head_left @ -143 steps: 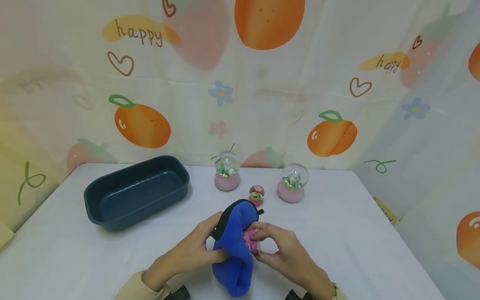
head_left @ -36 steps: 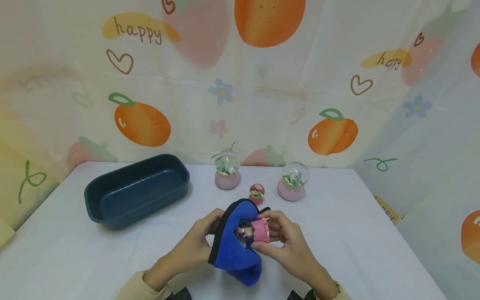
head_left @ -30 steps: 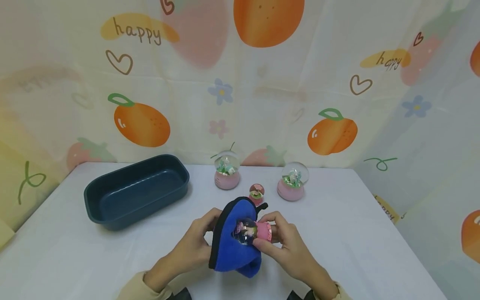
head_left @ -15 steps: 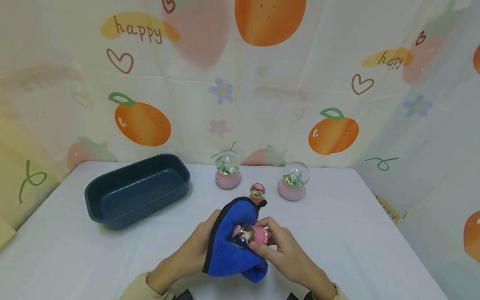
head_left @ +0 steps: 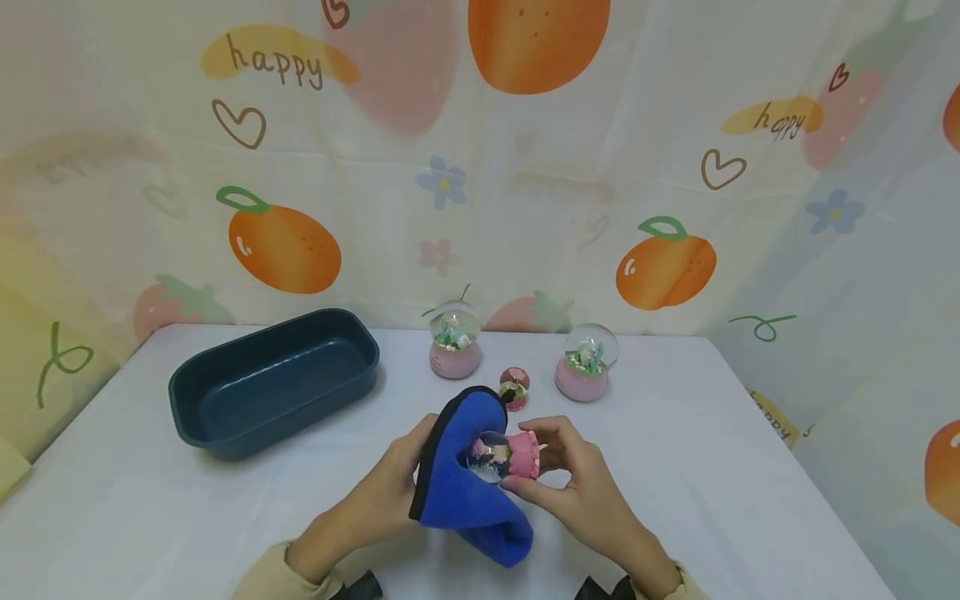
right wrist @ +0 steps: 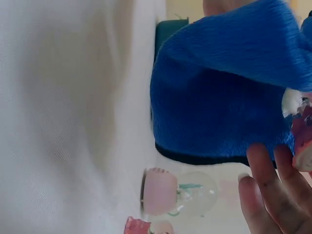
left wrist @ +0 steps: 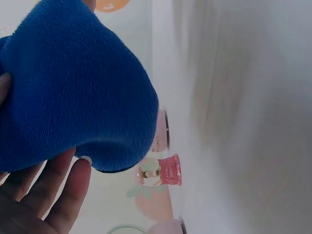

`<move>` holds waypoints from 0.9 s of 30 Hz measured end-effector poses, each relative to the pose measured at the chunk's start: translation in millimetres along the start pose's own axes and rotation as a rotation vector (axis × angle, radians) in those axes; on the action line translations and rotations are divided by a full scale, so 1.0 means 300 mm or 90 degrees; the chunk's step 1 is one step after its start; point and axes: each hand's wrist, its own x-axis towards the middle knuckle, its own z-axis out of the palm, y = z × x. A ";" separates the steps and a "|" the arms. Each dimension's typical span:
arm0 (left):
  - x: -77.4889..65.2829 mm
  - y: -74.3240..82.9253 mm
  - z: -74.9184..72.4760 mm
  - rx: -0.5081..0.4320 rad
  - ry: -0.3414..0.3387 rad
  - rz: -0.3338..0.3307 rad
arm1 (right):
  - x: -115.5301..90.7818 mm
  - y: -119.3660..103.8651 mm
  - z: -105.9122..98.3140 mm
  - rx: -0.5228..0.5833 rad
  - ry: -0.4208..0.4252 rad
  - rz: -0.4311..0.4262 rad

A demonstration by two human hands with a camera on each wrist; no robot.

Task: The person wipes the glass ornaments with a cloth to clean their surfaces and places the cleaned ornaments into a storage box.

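In the head view a small snow globe [head_left: 523, 455] with a pink ruffled base lies on its side, its glass dome against a blue cloth [head_left: 461, 500] edged in black. My right hand [head_left: 581, 483] pinches the base between thumb and fingers. From the left, my left hand [head_left: 378, 492] grips the folded cloth, its fingers mostly hidden behind it. The left wrist view shows the cloth's fuzzy back [left wrist: 83, 87] with fingertips at its lower edge. In the right wrist view only part of the pink base [right wrist: 303, 141] shows at the frame's edge.
A dark teal rectangular tray [head_left: 273, 433] stands at the back left. Two larger snow globes on pink bases, one left [head_left: 454, 354] and one right [head_left: 582, 379], stand at the back. A similar small globe [head_left: 514, 390] sits just behind the cloth. A printed curtain [head_left: 517, 208] hangs behind the table.
Several seconds ago the cloth covered the globe's dome; now the dome shows. Over the last half second both hands have shifted the globe and cloth slightly upward in view.
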 end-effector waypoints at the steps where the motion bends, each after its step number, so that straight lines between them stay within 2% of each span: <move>1: 0.000 0.001 0.001 0.007 0.001 -0.005 | 0.000 0.001 0.000 -0.011 0.009 -0.015; 6: 0.003 0.001 0.004 0.042 0.025 0.014 | 0.006 0.009 -0.002 -0.045 0.042 -0.088; 11: 0.001 -0.002 0.004 0.059 0.029 0.024 | 0.009 0.012 -0.001 -0.032 0.066 -0.136; 18: -0.001 -0.012 0.012 0.030 0.010 0.037 | -0.004 0.002 0.013 0.052 0.109 -0.100; 24: -0.006 -0.020 0.026 0.031 -0.012 0.023 | -0.012 -0.006 0.027 0.101 0.092 -0.053; 27: -0.008 -0.016 0.031 0.032 -0.016 0.017 | -0.011 -0.008 0.032 0.114 0.061 -0.029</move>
